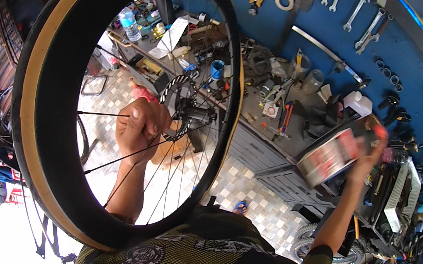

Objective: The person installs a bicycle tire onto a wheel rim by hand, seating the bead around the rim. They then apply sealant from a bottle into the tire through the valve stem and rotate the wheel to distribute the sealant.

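Observation:
A bicycle wheel (48,160) with a deep black rim, tan-sided tyre and dark spokes stands up large on the left, off the floor. Through its spokes shows my left hand (142,125), closed in a fist beside the hub (197,114) and disc rotor (172,91); a spoke runs to the fingers, and their exact grip is hidden. Stretched out to the right, my right hand (371,151) is at the edge of a tilted red and white box (328,158). Hand and box are both smeared by motion, with something red at the fingertips.
The grey workbench (259,151) carries many tools and parts, a blue can (217,69) and a white bottle (358,104). Wrenches (357,10) hang on the blue wall. A white basket (403,197) is at the right. Another bicycle wheel (351,255) stands below.

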{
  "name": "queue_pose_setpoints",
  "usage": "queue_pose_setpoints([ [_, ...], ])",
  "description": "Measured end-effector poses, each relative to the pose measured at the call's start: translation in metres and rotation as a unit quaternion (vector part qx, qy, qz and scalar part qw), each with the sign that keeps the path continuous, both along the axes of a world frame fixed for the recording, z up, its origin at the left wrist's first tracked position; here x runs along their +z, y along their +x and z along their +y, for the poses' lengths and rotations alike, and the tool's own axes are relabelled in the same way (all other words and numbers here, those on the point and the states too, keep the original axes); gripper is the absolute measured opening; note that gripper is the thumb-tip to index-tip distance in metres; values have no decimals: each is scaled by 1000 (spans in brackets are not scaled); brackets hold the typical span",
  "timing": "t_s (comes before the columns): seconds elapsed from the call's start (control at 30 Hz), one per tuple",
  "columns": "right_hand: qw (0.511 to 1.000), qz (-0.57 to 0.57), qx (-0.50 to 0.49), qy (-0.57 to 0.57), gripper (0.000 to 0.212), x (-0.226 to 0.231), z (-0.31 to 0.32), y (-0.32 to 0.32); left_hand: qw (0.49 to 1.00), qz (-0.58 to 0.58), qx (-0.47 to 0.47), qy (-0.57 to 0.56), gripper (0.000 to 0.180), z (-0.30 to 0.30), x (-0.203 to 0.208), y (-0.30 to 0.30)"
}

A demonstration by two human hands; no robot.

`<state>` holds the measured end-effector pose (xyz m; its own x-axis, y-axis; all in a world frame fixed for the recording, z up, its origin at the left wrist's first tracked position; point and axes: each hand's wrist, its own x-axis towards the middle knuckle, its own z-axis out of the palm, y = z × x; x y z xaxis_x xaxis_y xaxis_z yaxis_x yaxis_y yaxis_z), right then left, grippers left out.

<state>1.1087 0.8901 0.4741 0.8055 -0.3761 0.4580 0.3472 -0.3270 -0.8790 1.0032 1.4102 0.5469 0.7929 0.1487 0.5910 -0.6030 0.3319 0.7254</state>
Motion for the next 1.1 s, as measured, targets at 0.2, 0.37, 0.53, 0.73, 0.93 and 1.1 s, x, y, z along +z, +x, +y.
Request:
queue_pose_setpoints([
  [0.2,990,7,137,-30,69,-17,44,-20,1000,-1,9,-3,46,4,0,-5],
  [0.37,984,-57,-91,142,83,-7,26,-3,1000,10,2,-3,46,2,0,-4],
  [0.53,948,-50,-3,314,70,4,12,7,1000,18,-11,4,45,1,5,-2],
  [0.73,972,-44,85,214,61,0,34,14,1000,11,-11,1,43,2,5,-2],
  [0.93,989,-60,86,105,63,-7,55,21,998,-12,-58,26,45,10,-4,1],
  [1.1,984,-60,138,97,65,5,83,13,992,6,-75,104,43,20,-8,9],
])
